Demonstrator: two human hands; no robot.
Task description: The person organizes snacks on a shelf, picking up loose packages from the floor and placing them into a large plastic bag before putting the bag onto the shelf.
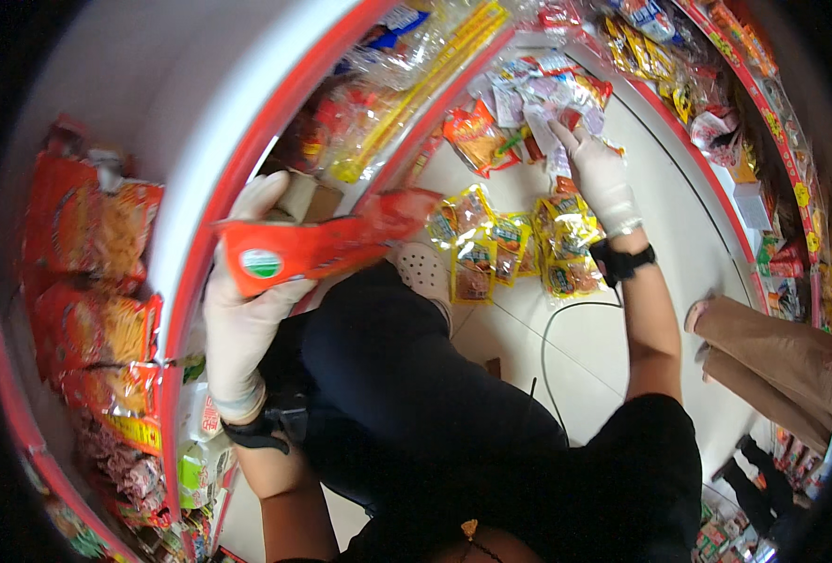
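Note:
My left hand (pixel 247 310), in a white glove, grips a red-orange plastic snack packet (pixel 303 246) with a green and white round mark. The packet's far end looks blurred. Just behind it, a small cardboard box (pixel 310 197) sits near my thumb and is partly covered. My right hand (pixel 595 169), also gloved, reaches down to a pile of pale purple packets (pixel 563 95) on the floor. A small reddish-brown item (pixel 569 118) is at its fingertips; whether it is pinched cannot be told. Nearby lie an orange snack bag (pixel 480 137) and several yellow-edged clear packets (pixel 475 271).
Red-edged shelves (pixel 204 239) curve along the left, stocked with orange snack bags (pixel 99 225). Another stocked shelf (pixel 732 218) runs along the right. A white clog (pixel 423 274) is on the tiled floor. A cable (pixel 546 352) hangs near my right arm. Another person's brown trousers (pixel 768 352) are at right.

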